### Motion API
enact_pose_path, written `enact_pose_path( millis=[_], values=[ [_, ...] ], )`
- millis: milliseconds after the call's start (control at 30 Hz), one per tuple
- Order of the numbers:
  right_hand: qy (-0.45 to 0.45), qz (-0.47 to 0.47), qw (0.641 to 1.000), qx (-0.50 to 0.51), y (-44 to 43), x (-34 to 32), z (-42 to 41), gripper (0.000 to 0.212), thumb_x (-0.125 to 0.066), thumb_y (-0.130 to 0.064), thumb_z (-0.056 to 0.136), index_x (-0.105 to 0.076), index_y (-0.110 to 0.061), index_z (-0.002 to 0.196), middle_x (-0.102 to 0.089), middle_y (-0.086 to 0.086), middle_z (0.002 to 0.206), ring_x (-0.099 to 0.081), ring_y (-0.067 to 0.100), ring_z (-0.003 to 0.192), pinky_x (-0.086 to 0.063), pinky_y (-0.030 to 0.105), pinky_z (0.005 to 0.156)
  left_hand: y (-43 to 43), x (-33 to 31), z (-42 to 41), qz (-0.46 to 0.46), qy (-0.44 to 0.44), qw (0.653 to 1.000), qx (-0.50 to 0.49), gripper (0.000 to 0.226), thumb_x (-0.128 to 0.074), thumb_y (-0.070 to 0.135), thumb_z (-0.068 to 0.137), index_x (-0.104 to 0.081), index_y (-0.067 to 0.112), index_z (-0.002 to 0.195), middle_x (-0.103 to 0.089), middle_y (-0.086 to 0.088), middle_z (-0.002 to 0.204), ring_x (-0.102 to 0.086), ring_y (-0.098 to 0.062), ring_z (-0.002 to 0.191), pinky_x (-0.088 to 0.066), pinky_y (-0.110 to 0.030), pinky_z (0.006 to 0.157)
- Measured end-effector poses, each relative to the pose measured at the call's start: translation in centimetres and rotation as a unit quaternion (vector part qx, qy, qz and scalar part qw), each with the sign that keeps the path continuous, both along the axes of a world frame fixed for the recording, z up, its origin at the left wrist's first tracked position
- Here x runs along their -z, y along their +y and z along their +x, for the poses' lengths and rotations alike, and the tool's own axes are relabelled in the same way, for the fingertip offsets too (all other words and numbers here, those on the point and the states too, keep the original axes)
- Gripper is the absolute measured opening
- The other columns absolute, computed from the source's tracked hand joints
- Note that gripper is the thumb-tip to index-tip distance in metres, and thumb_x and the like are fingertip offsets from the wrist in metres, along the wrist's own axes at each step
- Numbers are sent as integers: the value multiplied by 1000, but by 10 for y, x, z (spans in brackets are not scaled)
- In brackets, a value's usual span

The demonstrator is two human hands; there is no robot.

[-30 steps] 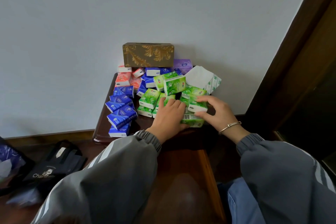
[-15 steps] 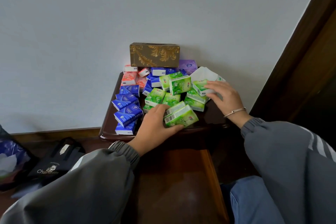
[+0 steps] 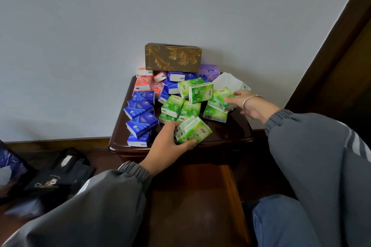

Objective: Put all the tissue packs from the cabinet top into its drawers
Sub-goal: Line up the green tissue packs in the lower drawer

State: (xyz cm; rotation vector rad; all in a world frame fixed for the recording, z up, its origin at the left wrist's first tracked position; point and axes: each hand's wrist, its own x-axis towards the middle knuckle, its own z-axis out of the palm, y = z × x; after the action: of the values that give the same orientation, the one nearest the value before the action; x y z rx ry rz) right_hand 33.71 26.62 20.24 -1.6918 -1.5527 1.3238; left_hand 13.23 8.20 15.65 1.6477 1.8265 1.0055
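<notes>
Both hands are gripping: the left hand [image 3: 168, 144] is clasping a green stack [image 3: 192, 132] at the front edge of the cabinet top [image 3: 230, 129], and the right hand [image 3: 249, 104] is pinching a green pack [image 3: 221, 97] further back. The slick stack is likely risking sliding apart or nudging the neighbouring packs [image 3: 142, 124] off the edge.

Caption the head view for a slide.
Left hand grips green packs on the cabinet top; right hand grasps another green pack.

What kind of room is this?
Probably a room in a home: a small dark wooden cabinet against a plain wall, a wooden door frame beside it, a gold-patterned tissue box on top.
</notes>
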Motion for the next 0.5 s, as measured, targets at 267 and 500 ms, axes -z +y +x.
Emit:
enact_pose_path(
  millis=[267, 500],
  values=[
    [50, -28, 998, 38, -5, -3, 5, 70, -75, -12, 77, -40, -7, 138, -49, 11, 138, -44, 27, 128, -39, 38, 95, -3, 9, 0, -18, -39, 999, -12, 52, -75, 46, 74, -47, 27, 114, -55, 11, 110, -55, 1, 95, -43, -11, 71],
    [221, -66, 968, 102, -15, -4, 7, 35, -68, -1, 80, -55, -7, 112, -63, 4, 95, -61, 19, 97, -43, 36, 103, -4, 5, 1, -61, -136, 988, -42, 52, -73, 44, 78, -47, 24, 118, -61, 10, 109, -60, 0, 94, -49, -17, 75]
  ],
)
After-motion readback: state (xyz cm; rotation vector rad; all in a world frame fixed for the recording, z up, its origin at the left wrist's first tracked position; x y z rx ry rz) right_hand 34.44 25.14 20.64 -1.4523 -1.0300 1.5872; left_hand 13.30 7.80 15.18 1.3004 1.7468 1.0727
